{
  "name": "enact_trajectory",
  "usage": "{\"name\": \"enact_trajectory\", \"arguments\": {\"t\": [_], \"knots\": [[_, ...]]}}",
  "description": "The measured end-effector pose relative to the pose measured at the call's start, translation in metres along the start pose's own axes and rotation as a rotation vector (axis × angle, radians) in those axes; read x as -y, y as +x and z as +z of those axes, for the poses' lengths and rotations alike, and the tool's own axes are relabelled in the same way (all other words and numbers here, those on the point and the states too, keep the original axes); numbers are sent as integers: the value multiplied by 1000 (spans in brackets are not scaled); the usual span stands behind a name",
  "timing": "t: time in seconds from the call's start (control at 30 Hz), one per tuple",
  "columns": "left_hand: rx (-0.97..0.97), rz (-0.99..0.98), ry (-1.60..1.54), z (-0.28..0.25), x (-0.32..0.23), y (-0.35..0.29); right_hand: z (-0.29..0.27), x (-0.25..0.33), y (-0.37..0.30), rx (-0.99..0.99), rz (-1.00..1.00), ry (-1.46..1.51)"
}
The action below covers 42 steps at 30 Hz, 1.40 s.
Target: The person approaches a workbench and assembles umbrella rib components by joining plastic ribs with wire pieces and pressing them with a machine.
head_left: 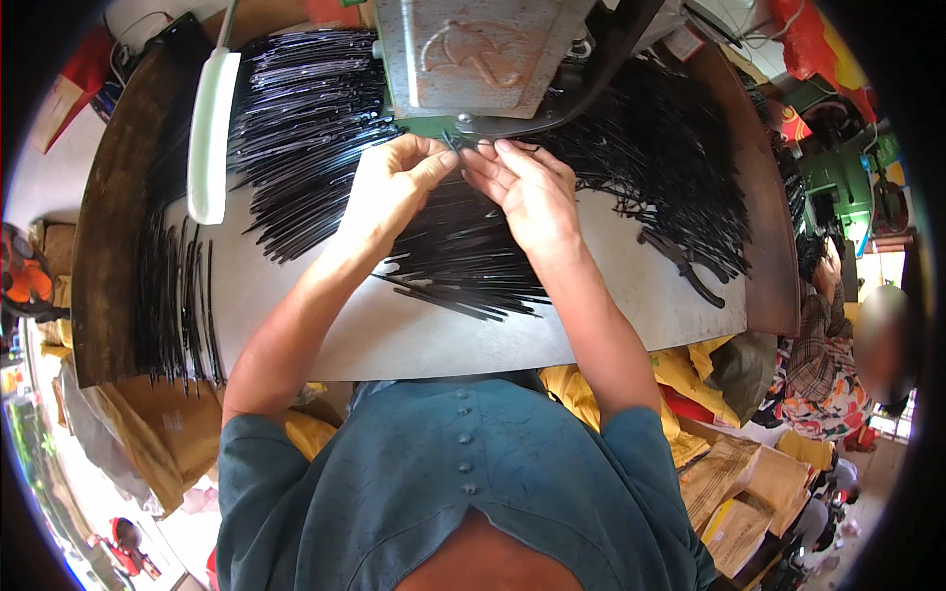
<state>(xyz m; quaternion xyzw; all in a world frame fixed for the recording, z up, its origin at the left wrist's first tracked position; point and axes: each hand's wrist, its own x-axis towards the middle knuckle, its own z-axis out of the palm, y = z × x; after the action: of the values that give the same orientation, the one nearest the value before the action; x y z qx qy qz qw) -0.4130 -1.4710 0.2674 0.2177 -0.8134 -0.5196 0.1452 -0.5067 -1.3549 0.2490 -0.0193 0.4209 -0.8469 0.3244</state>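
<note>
Right under the head of a metal machine [483, 59], my two hands meet at fingertip height. My left hand [389, 182] pinches the end of a thin black rod [452, 143], which looks like part of an umbrella rib. Close beside it, my right hand [532, 192] has its fingers curled and thumb drawn in around the same small spot; what lies between them is too small to make out. Below and around both hands, long black rods [315, 167] lie in thick bundles on a pale metal tabletop [443, 345].
A white-handled lever [212, 138] hangs at the left. More dark rods [660, 148] are heaped at the right, near black-handled pliers [685, 266]. A raised brown rim [108, 246] borders the table. Another person [818, 345] sits at far right, beside cardboard [759, 483].
</note>
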Motion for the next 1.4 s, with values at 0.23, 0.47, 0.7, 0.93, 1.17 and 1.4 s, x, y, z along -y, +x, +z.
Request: {"name": "enact_trajectory", "arguments": {"t": [0.23, 0.47, 0.7, 0.93, 1.17, 1.4], "knots": [[58, -399, -1015, 16, 2, -21, -5, 24, -24, 43, 60, -252], [47, 401, 124, -1, 16, -36, -7, 17, -39, 140, 62, -368], [-127, 384, 777, -43, 54, -27, -6, 21, -30, 144, 109, -460], [-123, 459, 754, -30, 61, -29, -3, 16, -24, 164, 154, -516], [-57, 600, 481, -14, 51, -31, -8, 17, -20, 158, 161, -550], [-23, 466, 939, -44, 55, -23, -10, 21, -16, 159, 181, -556]]}}
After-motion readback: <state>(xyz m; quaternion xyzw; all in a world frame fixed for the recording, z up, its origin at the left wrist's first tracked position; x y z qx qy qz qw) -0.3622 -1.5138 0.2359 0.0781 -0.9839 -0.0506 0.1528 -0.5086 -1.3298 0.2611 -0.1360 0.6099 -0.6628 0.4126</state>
